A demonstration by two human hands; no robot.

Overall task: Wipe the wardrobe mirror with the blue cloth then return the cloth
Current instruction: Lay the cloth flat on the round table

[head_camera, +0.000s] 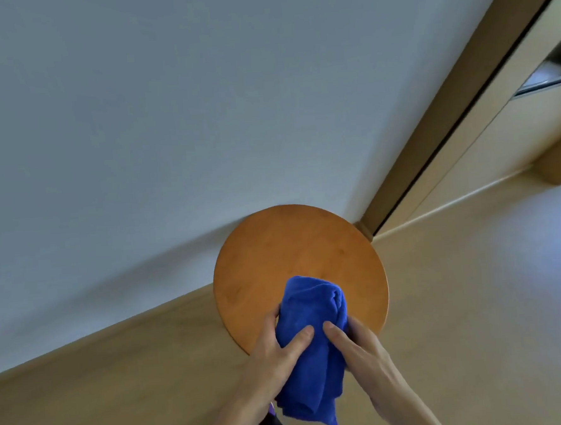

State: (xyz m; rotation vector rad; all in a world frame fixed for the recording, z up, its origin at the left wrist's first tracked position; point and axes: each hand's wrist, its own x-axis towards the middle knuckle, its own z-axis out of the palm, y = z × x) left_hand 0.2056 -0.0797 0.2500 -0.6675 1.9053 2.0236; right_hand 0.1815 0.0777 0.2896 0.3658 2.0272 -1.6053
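The left hand (274, 347) and right hand (359, 348) grip the bunched blue cloth (314, 351), fingers (300, 336) curled round it, its long axis pointing forward over the round orange wooden tabletop (275, 252).

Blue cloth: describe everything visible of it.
The blue cloth is a deep blue, soft, fuzzy fabric, bunched into a loose roll with folds. The left hand and right hand hold its middle from either side, thumbs on top. Its upper end lies over the round wooden top; whether it rests there is unclear. Its lower end hangs below the hands.
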